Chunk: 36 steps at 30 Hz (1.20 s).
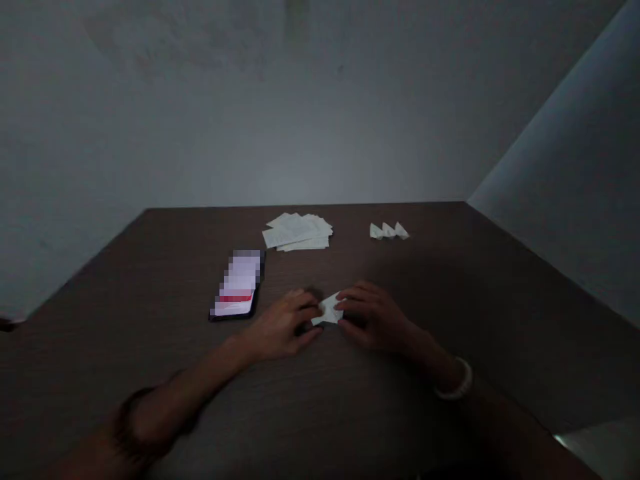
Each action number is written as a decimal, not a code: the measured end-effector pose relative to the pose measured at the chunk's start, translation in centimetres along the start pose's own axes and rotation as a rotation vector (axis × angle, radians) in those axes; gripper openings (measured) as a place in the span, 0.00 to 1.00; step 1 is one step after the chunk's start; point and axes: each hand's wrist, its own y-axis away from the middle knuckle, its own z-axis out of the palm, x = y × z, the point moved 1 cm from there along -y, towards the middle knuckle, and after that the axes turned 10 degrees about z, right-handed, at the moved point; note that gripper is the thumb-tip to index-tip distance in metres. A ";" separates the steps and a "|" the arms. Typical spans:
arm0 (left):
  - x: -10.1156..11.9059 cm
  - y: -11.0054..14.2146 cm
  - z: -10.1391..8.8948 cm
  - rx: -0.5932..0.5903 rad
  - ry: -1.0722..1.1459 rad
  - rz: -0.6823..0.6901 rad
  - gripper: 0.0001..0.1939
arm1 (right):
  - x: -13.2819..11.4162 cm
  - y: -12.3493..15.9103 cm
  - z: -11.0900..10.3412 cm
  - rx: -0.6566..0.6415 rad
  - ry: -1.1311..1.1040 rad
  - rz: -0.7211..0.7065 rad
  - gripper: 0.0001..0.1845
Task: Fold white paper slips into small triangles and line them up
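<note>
A small piece of white paper (330, 309), partly folded, lies between my two hands near the middle of the table. My left hand (287, 323) grips its left edge, with the fingers curled and the thumb tip close to the lower corner. On the opposite side my right hand (375, 317) has fingers and thumb closed on the paper's right part, covering some of it. Further back on the right stand several small folded paper pieces (389, 231) with pointed tops, side by side in a row.
The brown table (310, 413) meets a pale wall at the back. A loose pile of printed paper slips (300, 232) lies toward the far edge. To the left of my hands rests a phone (237, 285) with a lit, blurred screen. The light is dim.
</note>
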 end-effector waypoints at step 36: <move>-0.3 -1.0 0.1 0.100 0.190 -0.183 0.05 | -0.8 -0.4 0.9 -0.092 0.103 0.014 0.08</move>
